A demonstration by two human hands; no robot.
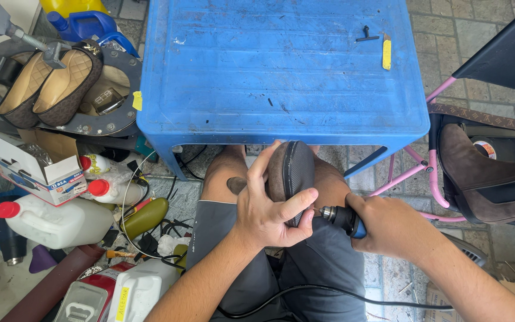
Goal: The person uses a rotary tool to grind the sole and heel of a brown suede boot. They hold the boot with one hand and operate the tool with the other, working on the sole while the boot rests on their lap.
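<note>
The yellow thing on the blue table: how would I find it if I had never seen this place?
Start at the blue table above the person's knees and look to its far right corner. There the yellow strip lies flat, beside a small black T-shaped key. It is the only yellow item on the tabletop, and it is long and narrow.

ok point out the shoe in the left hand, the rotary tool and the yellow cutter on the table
shoe [293,170], head view, on its dark sole
rotary tool [340,217], head view, on its black nose
yellow cutter [387,52], head view, mid handle
</note>
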